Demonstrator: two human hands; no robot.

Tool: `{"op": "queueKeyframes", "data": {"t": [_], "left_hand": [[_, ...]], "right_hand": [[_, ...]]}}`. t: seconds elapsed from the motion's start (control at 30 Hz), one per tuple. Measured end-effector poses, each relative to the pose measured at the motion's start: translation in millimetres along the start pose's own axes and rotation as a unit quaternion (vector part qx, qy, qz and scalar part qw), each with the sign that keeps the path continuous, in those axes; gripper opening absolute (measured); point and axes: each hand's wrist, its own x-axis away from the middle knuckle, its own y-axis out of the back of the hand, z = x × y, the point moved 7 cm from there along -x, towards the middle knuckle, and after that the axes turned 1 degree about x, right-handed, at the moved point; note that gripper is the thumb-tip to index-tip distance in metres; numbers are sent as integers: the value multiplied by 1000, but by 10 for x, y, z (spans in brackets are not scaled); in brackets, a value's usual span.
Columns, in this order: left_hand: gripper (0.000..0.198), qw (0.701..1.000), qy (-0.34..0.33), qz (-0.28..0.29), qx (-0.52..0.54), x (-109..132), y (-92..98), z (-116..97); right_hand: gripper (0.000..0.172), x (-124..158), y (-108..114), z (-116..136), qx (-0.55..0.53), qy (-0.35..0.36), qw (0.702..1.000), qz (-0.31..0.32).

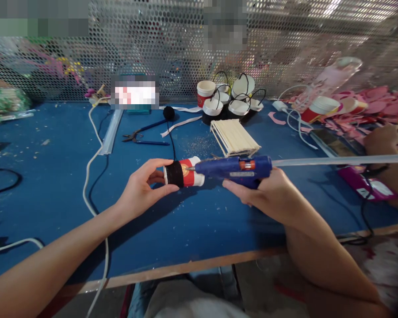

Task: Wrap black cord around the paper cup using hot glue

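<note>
My left hand [142,187] grips a small red and white paper cup [187,173] lying on its side, its base end wrapped in black yarn. A strand of that yarn runs back to a black yarn ball [168,113]. My right hand [263,192] is closed round the handle of a blue hot glue gun [234,168]. The gun's nozzle touches the cup's side just beside the black wrap. A long clear glue stick [338,160] sticks out of the gun's back towards the right.
On the blue table [53,185] lie pliers [141,134], a stack of pale wooden sticks [235,138], several finished cups with black handles [232,99], white cords [93,176] and pink cut shapes [378,104]. Another person's hand [383,138] rests at the right. A perforated metal screen [185,44] stands behind.
</note>
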Motion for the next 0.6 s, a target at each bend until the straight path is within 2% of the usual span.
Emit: {"op": "queueKeyframes", "data": {"t": [0.07, 0.13, 0.2, 0.27, 0.3, 0.37, 0.47, 0.6], "left_hand": [[48, 1000, 28, 2, 12, 1, -11, 25], [47, 999, 29, 9, 11, 10, -30, 20], [47, 1000, 8, 16, -5, 23, -50, -7], [46, 999, -20, 19, -29, 40, -66, -38], [46, 998, -31, 21, -40, 49, -73, -50], [46, 996, -55, 25, -59, 66, -86, -74], [47, 992, -81, 35, -86, 91, -111, -101], [47, 988, -94, 44, -113, 114, -140, -110]], "right_hand": [[27, -47, 29, -40, -52, -47, 998, -2], [26, -131, 108, -67, -96, -46, 994, -34], [29, -245, 254, -116, -109, -14, 989, -102], [31, -375, 410, -198, -73, 18, 982, -171], [30, -447, 482, -266, -32, 12, 979, -201], [32, -626, 539, -433, 79, -38, 977, -196], [37, -872, 565, -565, 187, -56, 965, -174], [39, -1060, 506, -659, 240, -92, 954, -152]]}}
